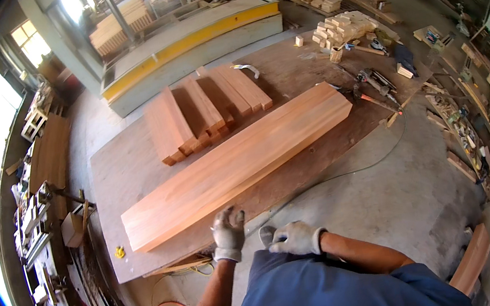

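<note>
My left hand (229, 233), in a pale work glove with darker fingertips, is raised by the near edge of a long, thick reddish wooden beam (237, 166). Its fingers are apart and hold nothing; whether they touch the wood I cannot tell. My right hand (297, 237), gloved too, hovers in front of my body with its fingers loosely stretched to the left, and nothing shows in it. The beam lies slantwise across a low brown work board (126, 154). Behind it rests a stack of shorter reddish planks (207, 109), with a white curved strip (247, 69) near their far end.
A large machine bed with a yellow edge (191, 40) stands at the back. Pale wood blocks (346, 27) are heaped at the far right, near power tools (376, 85). A cable (348, 173) crosses the floor on the right; an orange hose (169, 304) lies at lower left.
</note>
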`<state>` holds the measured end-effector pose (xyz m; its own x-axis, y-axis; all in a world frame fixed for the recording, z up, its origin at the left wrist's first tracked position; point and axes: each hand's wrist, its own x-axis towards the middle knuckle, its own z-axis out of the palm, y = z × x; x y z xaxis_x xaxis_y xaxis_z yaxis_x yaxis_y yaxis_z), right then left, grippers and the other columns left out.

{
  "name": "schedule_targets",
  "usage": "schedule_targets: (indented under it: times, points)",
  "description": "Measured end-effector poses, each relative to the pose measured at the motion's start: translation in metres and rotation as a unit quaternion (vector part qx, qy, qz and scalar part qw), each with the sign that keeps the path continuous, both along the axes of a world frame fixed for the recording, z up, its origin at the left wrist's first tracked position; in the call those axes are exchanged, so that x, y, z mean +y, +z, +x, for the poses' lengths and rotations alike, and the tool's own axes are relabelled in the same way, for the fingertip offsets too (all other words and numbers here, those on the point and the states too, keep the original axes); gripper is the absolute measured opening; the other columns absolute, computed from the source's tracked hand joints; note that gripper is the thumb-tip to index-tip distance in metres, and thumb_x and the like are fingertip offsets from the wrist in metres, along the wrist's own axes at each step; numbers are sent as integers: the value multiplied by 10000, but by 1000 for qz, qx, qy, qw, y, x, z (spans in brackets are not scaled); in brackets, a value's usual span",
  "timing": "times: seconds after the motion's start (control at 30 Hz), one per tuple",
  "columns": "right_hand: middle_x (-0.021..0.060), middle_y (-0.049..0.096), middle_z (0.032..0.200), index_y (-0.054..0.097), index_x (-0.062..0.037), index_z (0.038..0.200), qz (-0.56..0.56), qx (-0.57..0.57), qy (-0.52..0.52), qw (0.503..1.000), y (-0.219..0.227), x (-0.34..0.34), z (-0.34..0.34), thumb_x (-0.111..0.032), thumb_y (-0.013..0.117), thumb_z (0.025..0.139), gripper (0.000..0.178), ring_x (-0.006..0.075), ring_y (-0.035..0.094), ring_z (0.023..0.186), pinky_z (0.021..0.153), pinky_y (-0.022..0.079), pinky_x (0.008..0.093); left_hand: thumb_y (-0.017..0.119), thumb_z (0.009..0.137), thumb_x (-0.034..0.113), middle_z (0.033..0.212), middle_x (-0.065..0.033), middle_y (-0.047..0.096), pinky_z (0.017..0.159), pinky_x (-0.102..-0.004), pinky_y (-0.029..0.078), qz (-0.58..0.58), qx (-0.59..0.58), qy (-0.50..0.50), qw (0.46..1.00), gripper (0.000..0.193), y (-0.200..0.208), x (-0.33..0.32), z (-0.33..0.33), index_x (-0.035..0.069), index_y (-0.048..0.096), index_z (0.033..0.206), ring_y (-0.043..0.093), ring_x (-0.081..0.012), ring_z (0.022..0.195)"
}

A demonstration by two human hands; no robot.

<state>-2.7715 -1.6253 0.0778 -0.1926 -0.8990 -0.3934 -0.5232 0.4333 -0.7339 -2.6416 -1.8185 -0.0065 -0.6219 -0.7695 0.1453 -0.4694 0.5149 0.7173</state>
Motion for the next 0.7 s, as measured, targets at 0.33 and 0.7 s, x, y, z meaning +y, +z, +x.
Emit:
schedule_targets:
  times: [0.33,0.7]
  points:
    - [159,727,1075,742,-76,1039,87,12,-133,987,-29,-24,-74,-423,667,896,382,320,685,1016,913,513,401,713,871,395,1479,-267,446,1190,-548,225,-154,-156,-66,973,675,-10,-122,-81,28,507,1399,334,-452,1417]
    - [167,730,1016,717,-58,1024,54,-30,-234,970,-24,-47,-175,-386,707,874,361,307,696,979,876,541,408,678,882,425,1539,-278,360,1211,-570,140,-163,-180,-48,969,709,-18,-125,-104,46,475,1447,277,-449,1455]
